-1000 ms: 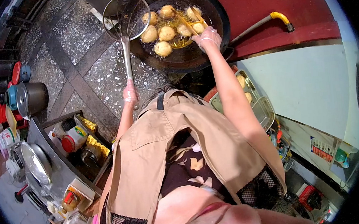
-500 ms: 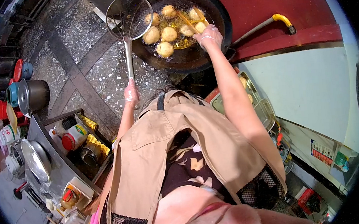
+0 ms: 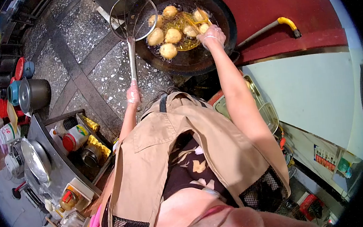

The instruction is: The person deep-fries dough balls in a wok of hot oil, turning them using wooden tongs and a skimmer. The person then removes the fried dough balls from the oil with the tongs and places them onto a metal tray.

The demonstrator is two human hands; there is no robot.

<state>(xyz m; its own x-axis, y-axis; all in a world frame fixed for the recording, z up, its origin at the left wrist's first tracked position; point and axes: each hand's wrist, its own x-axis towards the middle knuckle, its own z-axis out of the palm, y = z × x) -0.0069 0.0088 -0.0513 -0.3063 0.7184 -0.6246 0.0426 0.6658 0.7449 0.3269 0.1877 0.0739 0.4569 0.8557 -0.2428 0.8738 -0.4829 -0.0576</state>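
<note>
In a clear plastic glove, my left hand [image 3: 133, 95] is closed around the long handle of a wire mesh strainer [image 3: 133, 17]. The strainer's round basket overlaps the left rim of a large dark wok [image 3: 195, 67]. Several golden fried balls [image 3: 173, 36] float in bubbling oil there. My right hand [image 3: 212, 36], also gloved, grips a pair of chopsticks [image 3: 190, 19] over the wok's right side. Their tips reach among the balls at the upper right; I cannot tell whether they pinch one.
A yellow-ended handle [image 3: 285, 21] sticks out to the wok's right, against a red panel. Behind my right arm sits a metal tray [image 3: 257, 94]. On the left are a cart with jars [image 3: 77, 138], a metal basin [image 3: 36, 161] and a lidded pot [image 3: 35, 95].
The chopsticks have shifted slightly among the balls at the right of the wok. The strainer stays over the rim, and the whole view has moved a little.
</note>
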